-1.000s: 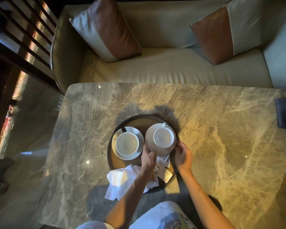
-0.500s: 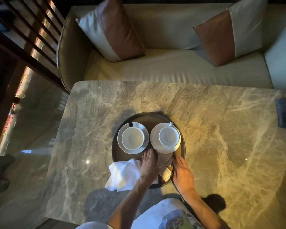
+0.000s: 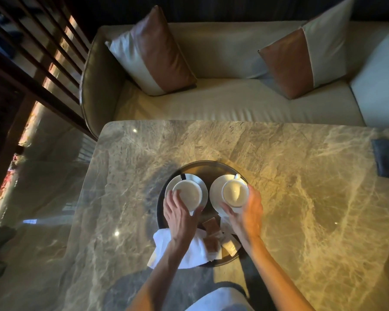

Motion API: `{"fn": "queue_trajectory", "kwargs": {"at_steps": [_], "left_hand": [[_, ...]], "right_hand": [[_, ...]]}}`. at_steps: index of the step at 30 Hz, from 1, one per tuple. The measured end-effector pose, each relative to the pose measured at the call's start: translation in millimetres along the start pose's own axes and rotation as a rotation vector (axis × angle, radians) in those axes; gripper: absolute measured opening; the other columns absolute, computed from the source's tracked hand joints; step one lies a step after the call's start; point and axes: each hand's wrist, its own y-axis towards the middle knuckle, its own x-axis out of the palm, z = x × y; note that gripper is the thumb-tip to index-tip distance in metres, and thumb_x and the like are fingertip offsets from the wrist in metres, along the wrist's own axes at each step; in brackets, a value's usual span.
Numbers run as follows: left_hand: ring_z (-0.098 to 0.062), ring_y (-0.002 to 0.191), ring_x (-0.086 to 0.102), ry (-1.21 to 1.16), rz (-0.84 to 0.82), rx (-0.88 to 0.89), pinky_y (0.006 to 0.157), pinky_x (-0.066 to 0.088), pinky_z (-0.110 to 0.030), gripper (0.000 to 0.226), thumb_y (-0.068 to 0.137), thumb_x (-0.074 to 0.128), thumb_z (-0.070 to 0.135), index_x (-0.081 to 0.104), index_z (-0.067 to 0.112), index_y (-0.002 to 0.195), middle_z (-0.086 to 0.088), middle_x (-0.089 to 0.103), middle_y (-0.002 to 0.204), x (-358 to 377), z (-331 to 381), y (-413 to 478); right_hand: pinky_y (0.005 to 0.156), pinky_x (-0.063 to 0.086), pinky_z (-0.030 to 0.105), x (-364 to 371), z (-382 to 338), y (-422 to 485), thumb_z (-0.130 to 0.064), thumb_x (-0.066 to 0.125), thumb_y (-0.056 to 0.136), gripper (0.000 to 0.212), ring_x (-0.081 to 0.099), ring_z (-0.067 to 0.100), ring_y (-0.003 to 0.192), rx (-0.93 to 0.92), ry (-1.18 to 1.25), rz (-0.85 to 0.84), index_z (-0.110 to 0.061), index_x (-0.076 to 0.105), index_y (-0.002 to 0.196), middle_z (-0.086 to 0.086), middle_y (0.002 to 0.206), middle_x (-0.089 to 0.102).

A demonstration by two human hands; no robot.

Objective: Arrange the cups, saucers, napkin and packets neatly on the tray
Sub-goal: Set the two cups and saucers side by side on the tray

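Observation:
A round dark tray [image 3: 202, 168] sits on the marble table. Two white cups stand on white saucers side by side on it. My left hand [image 3: 180, 215] wraps the near edge of the left cup [image 3: 189, 193] and its saucer [image 3: 201, 181]. My right hand [image 3: 247, 213] cups the near right side of the right cup [image 3: 233, 191] on its saucer [image 3: 216, 191]. A white napkin [image 3: 192, 252] lies crumpled over the tray's near left rim, partly under my left wrist. Brown and pale packets [image 3: 211, 225] lie loosely between my wrists.
The marble table [image 3: 301, 198] stretches wide to the right and left of the tray. A cream sofa [image 3: 222, 102] with two brown-and-white cushions stands beyond the far edge. A dark blue cloth [image 3: 387, 158] lies at the table's right edge. Wooden slats run along the left.
Both hands have moved forward from the napkin and packets to the two cups. The view has shifted slightly.

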Motion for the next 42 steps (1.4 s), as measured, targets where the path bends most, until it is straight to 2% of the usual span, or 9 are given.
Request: {"fn": "queue_trajectory", "kwargs": {"at_steps": [2, 5, 13, 22, 30, 37, 39, 41, 42], "left_hand": [[-0.033, 0.145, 0.026, -0.008, -0.032, 0.023, 0.117, 0.027, -0.046, 0.105, 0.068, 0.080, 0.051, 0.030, 0.004, 0.147, -0.016, 0.028, 0.155, 3, -2, 11], [-0.033, 0.146, 0.023, 0.006, -0.051, 0.073, 0.119, 0.023, -0.046, 0.109, 0.066, 0.082, 0.052, 0.028, 0.004, 0.147, -0.016, 0.026, 0.156, 10, -4, 21], [-0.030, 0.143, 0.029, -0.071, 0.020, 0.091, 0.118, 0.027, -0.047, 0.102, 0.066, 0.084, 0.043, 0.032, 0.003, 0.145, -0.014, 0.033, 0.152, 16, -8, 23], [-0.032, 0.143, 0.030, -0.062, 0.025, 0.138, 0.117, 0.030, -0.051, 0.104, 0.065, 0.086, 0.040, 0.032, 0.000, 0.144, -0.017, 0.034, 0.152, 16, -14, 24], [-0.031, 0.145, 0.029, -0.050, 0.021, 0.161, 0.117, 0.030, -0.050, 0.105, 0.065, 0.085, 0.042, 0.032, 0.001, 0.145, -0.016, 0.033, 0.153, 16, -18, 26], [-0.032, 0.146, 0.026, -0.056, -0.015, 0.165, 0.119, 0.027, -0.051, 0.107, 0.065, 0.084, 0.046, 0.030, 0.004, 0.147, -0.016, 0.029, 0.155, 17, -19, 26], [-0.027, 0.145, 0.025, -0.120, -0.006, 0.114, 0.118, 0.025, -0.045, 0.098, 0.072, 0.080, 0.047, 0.029, 0.010, 0.147, -0.013, 0.027, 0.156, 14, -21, 26], [-0.026, 0.135, 0.036, -0.250, 0.093, -0.001, 0.110, 0.031, -0.041, 0.066, 0.087, 0.067, 0.042, 0.039, 0.013, 0.139, -0.011, 0.041, 0.146, 8, -29, 27], [-0.030, 0.126, 0.044, -0.297, 0.168, -0.074, 0.104, 0.036, -0.040, 0.047, 0.092, 0.059, 0.036, 0.048, 0.011, 0.130, -0.013, 0.051, 0.134, 4, -34, 29]], "right_hand": [[0.100, 0.044, 0.043, 11, -12, 7, -0.060, 0.081, 0.064, 0.108, 0.041, 0.032, 0.128, 0.050, -0.049, -0.018, -0.023, 0.025, 0.148, 0.014, 0.142, 0.036], [0.102, 0.041, 0.046, 24, -12, 13, -0.059, 0.078, 0.069, 0.111, 0.035, 0.039, 0.134, 0.104, -0.012, -0.039, -0.025, 0.015, 0.153, 0.019, 0.147, 0.032], [0.118, 0.028, 0.045, 31, 3, 17, -0.035, 0.083, 0.075, 0.109, 0.027, 0.031, 0.145, 0.018, -0.014, -0.042, -0.012, 0.012, 0.156, 0.011, 0.156, 0.032], [0.119, 0.023, 0.041, 34, 9, 15, -0.041, 0.080, 0.076, 0.112, 0.019, 0.026, 0.149, 0.041, -0.007, -0.090, -0.020, 0.005, 0.156, 0.004, 0.161, 0.024], [0.120, 0.024, 0.044, 34, 7, 14, -0.039, 0.079, 0.078, 0.110, 0.020, 0.028, 0.149, 0.047, -0.036, -0.095, -0.015, 0.007, 0.157, 0.007, 0.162, 0.023], [0.121, 0.022, 0.044, 34, 9, 14, -0.050, 0.075, 0.077, 0.110, 0.017, 0.029, 0.150, 0.036, -0.029, -0.122, -0.012, 0.008, 0.157, 0.010, 0.162, 0.020], [0.118, 0.022, 0.042, 33, 12, 14, -0.051, 0.075, 0.078, 0.107, 0.017, 0.027, 0.148, 0.043, 0.002, -0.092, -0.012, 0.013, 0.156, 0.010, 0.161, 0.021], [0.113, 0.025, 0.037, 29, 18, 12, -0.049, 0.068, 0.086, 0.087, 0.023, 0.023, 0.144, 0.073, 0.070, -0.004, -0.015, 0.025, 0.153, 0.006, 0.157, 0.029], [0.110, 0.030, 0.034, 25, 23, 12, -0.044, 0.064, 0.091, 0.069, 0.033, 0.021, 0.138, 0.096, 0.107, 0.065, -0.016, 0.036, 0.147, 0.003, 0.148, 0.041]]}}
